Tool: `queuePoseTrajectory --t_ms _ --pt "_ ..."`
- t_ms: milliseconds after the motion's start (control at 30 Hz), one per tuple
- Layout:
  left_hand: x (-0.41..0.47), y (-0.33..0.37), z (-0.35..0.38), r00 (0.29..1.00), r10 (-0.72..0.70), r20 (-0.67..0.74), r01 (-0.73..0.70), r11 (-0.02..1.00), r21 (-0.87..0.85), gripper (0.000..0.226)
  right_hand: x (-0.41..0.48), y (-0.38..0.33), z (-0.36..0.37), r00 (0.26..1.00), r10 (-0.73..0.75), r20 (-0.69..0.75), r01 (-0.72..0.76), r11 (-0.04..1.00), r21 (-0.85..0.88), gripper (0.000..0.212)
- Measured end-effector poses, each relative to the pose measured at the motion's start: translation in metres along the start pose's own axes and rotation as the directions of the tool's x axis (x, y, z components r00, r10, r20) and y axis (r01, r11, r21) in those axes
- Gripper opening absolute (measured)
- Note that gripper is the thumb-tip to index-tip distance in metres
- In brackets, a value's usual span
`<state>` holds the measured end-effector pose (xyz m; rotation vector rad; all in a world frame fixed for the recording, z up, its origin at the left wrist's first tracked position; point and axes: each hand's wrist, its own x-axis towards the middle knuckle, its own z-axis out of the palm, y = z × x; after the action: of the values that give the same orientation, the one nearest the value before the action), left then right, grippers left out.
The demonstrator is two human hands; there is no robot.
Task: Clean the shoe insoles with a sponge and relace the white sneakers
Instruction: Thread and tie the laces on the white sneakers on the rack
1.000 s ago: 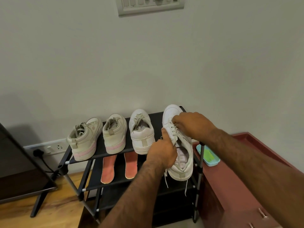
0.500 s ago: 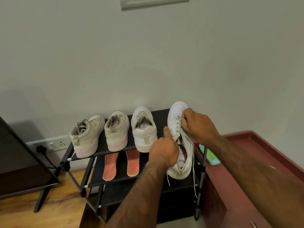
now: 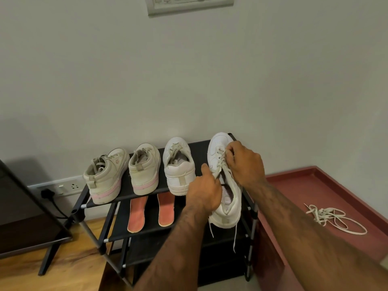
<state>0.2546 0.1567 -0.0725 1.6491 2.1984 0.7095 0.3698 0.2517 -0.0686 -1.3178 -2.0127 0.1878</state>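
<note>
The white sneaker [image 3: 227, 215] lies at the right end of the shoe rack's [image 3: 201, 149] top shelf, its heel hanging past the front edge. The left hand [image 3: 204, 192] grips its side by the collar, fingers curled, while the right hand [image 3: 245, 164] pinches the lace [image 3: 220, 160] at the eyelets. The step goes best with the left hand bracing firmly, the lace worked one eyelet at a time, and the dangling ends kept even and untwisted.

A pale grey wall [image 3: 189, 80] carries a switch panel [image 3: 190, 3] at twelve o'clock, a black shoe rack [image 3: 151, 223] stands at six, wooden floor [image 3: 21, 276] and a dark stand [image 3: 23, 217] at eight, a reddish cabinet [image 3: 304, 192] at four.
</note>
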Motion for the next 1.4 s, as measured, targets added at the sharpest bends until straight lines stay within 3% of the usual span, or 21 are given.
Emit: queuePoseTrajectory --t_ms 100,233,467,600,700,800,867,967,1033,1200,1300,1333,1400 --pt "-0.006 0.0 0.002 1.0 0.01 0.01 -0.011 0.999 0.035 0.05 0.008 0.008 -0.021 0.993 0.004 0.114 -0.021 0.99 0.142 0.011" --pt "-0.006 -0.001 0.007 1.0 0.026 0.0 -0.026 0.996 0.085 0.058 0.013 0.01 -0.044 0.975 -0.026 0.223 -0.047 0.947 0.319 0.024" --pt "-0.006 -0.002 0.008 0.999 0.034 0.011 -0.035 0.994 0.103 0.064 0.011 -0.02 -0.043 0.97 -0.086 0.229 0.099 0.994 -0.044 0.016" --pt "-0.005 -0.004 0.009 0.999 0.034 0.015 -0.035 0.995 0.097 0.067 0.016 -0.043 -0.04 0.972 -0.02 0.234 0.108 0.923 -0.369 0.016" --pt "-0.006 -0.005 0.011 0.999 0.04 0.013 -0.041 0.994 0.096 0.069 0.017 -0.057 -0.039 0.957 0.039 0.289 0.098 0.889 -0.447 0.02" --pt "-0.006 -0.005 0.013 0.999 0.045 0.016 -0.047 0.993 0.111 0.073 0.025 -0.058 -0.039 0.936 0.121 0.33 -0.003 0.942 -0.335 0.019" --pt "-0.005 -0.004 0.014 0.999 0.044 0.027 -0.047 0.989 0.141 0.076 0.034 -0.054 -0.042 0.868 0.244 0.433 -0.2 0.969 -0.145 0.019" --pt "-0.007 -0.002 0.014 0.999 0.033 0.042 -0.04 0.986 0.162 0.079 0.043 -0.054 -0.05 0.687 0.394 0.61 -0.602 0.779 0.175 0.003" --pt "-0.006 -0.001 0.012 0.998 0.025 0.052 -0.033 0.985 0.166 0.082 0.044 -0.05 -0.055 0.615 0.415 0.67 -0.693 0.69 0.209 0.012" --pt "-0.003 0.002 0.007 0.996 0.015 0.086 -0.033 0.978 0.204 0.081 0.046 -0.039 -0.06 0.508 0.417 0.754 -0.771 0.61 0.182 0.017" --pt "-0.002 0.0 0.007 0.996 0.023 0.083 -0.037 0.983 0.181 0.08 0.044 -0.028 -0.059 0.489 0.385 0.783 -0.79 0.576 0.211 0.017" --pt "-0.001 0.0 0.006 0.997 0.016 0.077 -0.029 0.985 0.169 0.079 0.042 -0.026 -0.058 0.508 0.364 0.781 -0.784 0.571 0.244 0.017" --pt "0.002 0.0 0.005 0.998 -0.013 0.063 0.003 0.989 0.151 0.075 0.037 -0.021 -0.052 0.619 0.319 0.718 -0.72 0.597 0.355 0.011"
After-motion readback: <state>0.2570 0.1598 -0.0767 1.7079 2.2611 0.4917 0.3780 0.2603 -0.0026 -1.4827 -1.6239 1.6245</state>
